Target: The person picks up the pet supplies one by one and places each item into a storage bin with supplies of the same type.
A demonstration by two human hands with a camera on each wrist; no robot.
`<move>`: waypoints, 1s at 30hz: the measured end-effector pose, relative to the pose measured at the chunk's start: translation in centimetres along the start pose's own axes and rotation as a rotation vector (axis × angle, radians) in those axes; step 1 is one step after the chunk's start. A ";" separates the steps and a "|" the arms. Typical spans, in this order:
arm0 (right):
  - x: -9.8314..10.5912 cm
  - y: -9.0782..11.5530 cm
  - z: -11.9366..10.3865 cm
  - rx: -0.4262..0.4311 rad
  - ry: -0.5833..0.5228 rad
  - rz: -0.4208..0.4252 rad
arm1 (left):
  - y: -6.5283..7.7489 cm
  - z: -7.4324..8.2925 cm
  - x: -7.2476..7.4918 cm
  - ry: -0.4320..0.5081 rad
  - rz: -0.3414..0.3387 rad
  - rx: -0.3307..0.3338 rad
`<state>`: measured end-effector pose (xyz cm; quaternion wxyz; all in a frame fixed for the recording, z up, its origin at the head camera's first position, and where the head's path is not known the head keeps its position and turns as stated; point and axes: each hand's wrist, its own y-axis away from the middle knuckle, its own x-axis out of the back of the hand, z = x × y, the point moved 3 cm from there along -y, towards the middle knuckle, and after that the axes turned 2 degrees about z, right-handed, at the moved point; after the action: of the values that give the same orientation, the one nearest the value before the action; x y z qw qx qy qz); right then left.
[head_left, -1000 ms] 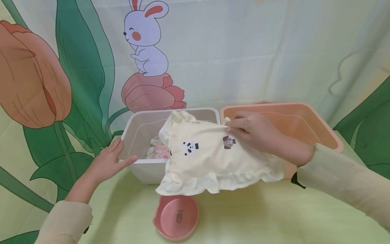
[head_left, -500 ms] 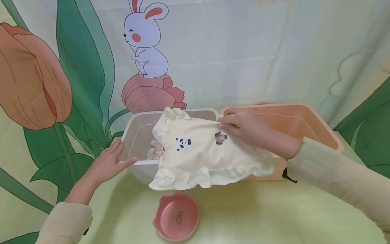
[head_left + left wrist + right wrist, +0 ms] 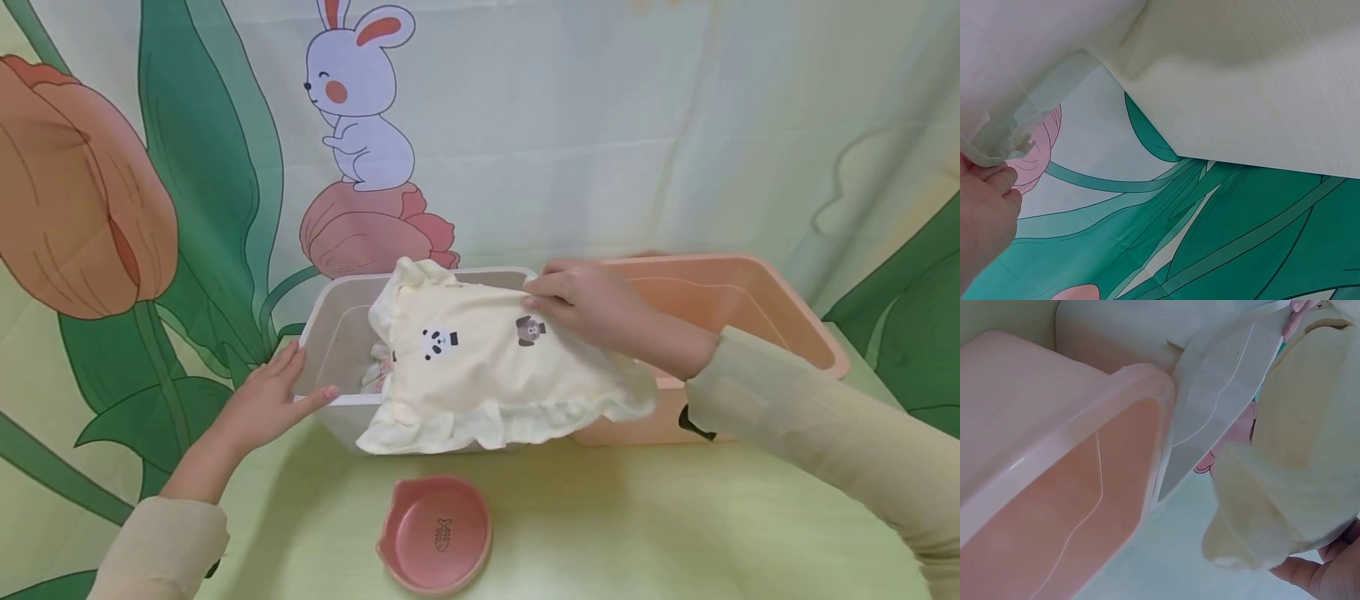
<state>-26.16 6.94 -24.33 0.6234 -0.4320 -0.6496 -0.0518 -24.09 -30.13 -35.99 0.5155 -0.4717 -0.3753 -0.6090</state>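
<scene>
A cream pillow (image 3: 480,358) with a ruffled edge, a panda print and a dog print hangs tilted over the white bin (image 3: 348,402), covering much of its opening. My right hand (image 3: 588,304) pinches the pillow's upper edge between thumb and fingers; its underside shows in the right wrist view. At the white bin's left corner, my left hand (image 3: 266,396) holds the rim, thumb lying along the front. The left wrist view has its bent fingers (image 3: 1000,181) right at the rim. Inside the bin, a pink-and-white printed cloth thing (image 3: 375,371) is mostly hidden behind the pillow.
An orange bin (image 3: 795,317) stands against the white bin's right side. In front of them, a pink cat-shaped bowl (image 3: 435,533) with a fishbone print sits on the pale green table (image 3: 675,517). A printed curtain (image 3: 585,125) hangs close behind.
My right hand has moved left and slightly up with the pillow, bringing it further over the white bin and hiding more of the printed cloth. My left hand has stayed on the rim.
</scene>
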 end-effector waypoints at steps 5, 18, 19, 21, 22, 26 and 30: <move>-0.3 -0.5 0.1 -0.017 0.002 -0.010 | 0.0 0.0 0.1 -0.005 0.001 0.002; -1.5 -2.4 0.5 -0.058 -0.023 -0.056 | 0.0 0.1 0.3 0.003 -0.005 0.011; -1.6 -2.5 0.6 -0.064 -0.024 -0.063 | 0.0 0.1 0.3 0.004 -0.007 0.011; -1.9 -2.7 0.7 -0.071 -0.017 -0.074 | 0.0 0.1 0.2 0.006 -0.008 0.012; -2.0 -2.9 0.8 -0.075 -0.010 -0.077 | 0.0 0.1 0.2 0.008 -0.009 0.012; -2.4 -3.3 1.0 -0.094 0.010 -0.087 | 0.0 0.2 0.3 0.012 -0.011 0.013; -2.7 -3.5 1.0 -0.114 0.009 -0.092 | 0.0 0.2 0.3 0.011 -0.014 0.017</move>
<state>-29.56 4.04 -25.23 0.5979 -0.4360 -0.6619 -0.1192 -24.01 -30.02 -35.68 0.5173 -0.4611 -0.3808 -0.6122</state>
